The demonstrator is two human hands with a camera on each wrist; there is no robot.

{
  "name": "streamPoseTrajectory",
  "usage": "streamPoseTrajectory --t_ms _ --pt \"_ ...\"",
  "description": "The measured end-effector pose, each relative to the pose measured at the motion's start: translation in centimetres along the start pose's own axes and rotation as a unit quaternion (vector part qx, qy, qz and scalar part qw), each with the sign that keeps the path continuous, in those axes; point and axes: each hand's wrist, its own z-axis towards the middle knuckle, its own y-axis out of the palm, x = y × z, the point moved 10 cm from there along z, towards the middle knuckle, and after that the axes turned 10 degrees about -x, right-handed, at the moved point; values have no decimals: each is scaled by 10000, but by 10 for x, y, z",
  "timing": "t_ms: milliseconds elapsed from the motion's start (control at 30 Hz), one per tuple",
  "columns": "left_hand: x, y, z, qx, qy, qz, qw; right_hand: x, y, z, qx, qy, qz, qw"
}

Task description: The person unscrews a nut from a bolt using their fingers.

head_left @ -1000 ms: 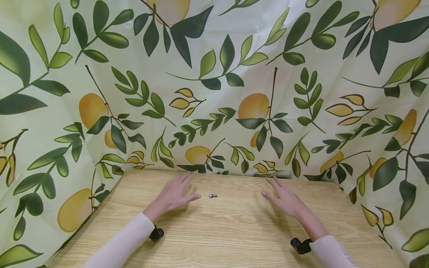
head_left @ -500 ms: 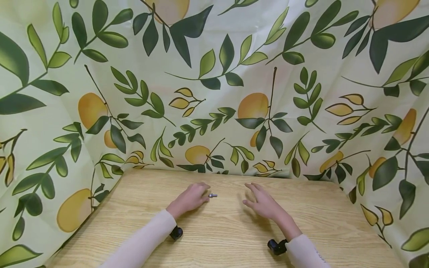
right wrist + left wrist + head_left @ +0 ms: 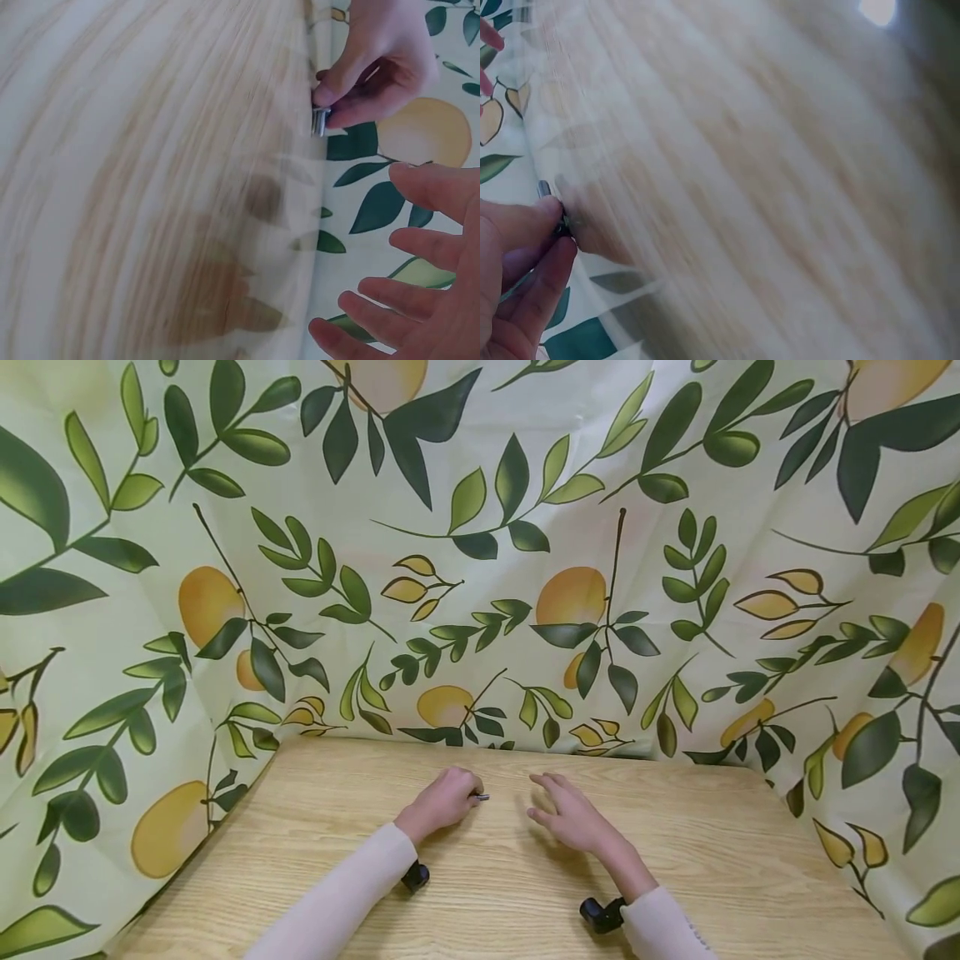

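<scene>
Between the thumb and fingers of my left hand (image 3: 445,799) is a small silver metal bolt (image 3: 483,797), pinched close over the wooden tabletop. One end of the bolt (image 3: 544,188) sticks out past the thumb in the left wrist view; the fingers hide the other end. From the right wrist, the bolt's shiny shank (image 3: 319,123) shows below the pinching fingertips. My right hand (image 3: 573,817) hovers a short way to the right of the bolt, fingers spread and holding nothing.
The wooden table (image 3: 480,885) reaches back to a patterned cloth (image 3: 465,593) with fruit and leaves, which also hangs at both sides. A black wrist camera (image 3: 415,877) sits under the left sleeve, another black camera (image 3: 602,914) under the right.
My left hand has come in from the left and curled its fingers onto the bolt, which lay on the table before. My right hand has moved left, towards the bolt, still spread.
</scene>
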Motion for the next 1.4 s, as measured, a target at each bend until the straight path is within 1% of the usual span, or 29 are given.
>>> streamPoseTrajectory --t_ms 167,333,433,467,533,600,667,767,833,1000,1067,1100,1167,1267,1400 --pt "1 -4 -1 168 26 -292 9994 -6 0 1 65 -34 94 9999" --pt "2 -10 -6 545 -22 -713 9960 -11 -1 2 204 -116 248 9994" --pt "4 -16 -10 710 -79 -1272 9893 -14 -3 0 307 -159 334 9988" --pt "5 -18 -12 761 -102 -1531 9852 -15 -4 0 322 -185 387 9986" --pt "7 -22 -17 870 -134 -2099 9737 -17 -5 -1 326 -248 506 9979" --pt "8 -26 -21 991 -127 -2638 9594 -20 -7 -2 327 -323 669 9967" --pt "12 -30 -24 1121 -37 -3045 9459 -23 -9 -3 328 -368 866 9950" --pt "17 -33 -29 1287 107 -3480 9286 -28 -14 -4 374 -451 1073 9925" --pt "20 -33 -33 1382 174 -3699 9186 -32 -16 -5 382 -539 1157 9911" --pt "20 -25 -41 1539 205 -4070 9002 -43 -14 -7 290 -837 1109 9899" --pt "21 -23 -43 1555 206 -4116 8977 -46 -14 -8 248 -867 1097 9899" --pt "22 -23 -44 1569 220 -4102 8981 -47 -13 -8 232 -893 1105 9896" --pt "25 -24 -44 1556 248 -4057 9003 -49 -13 -8 163 -914 1148 9890" --pt "28 -27 -48 1556 278 -3931 9058 -51 -10 -8 38 -932 1234 9880" --pt "34 -35 -52 1652 428 -3823 9081 -52 -9 -10 -16 -980 1279 9869"
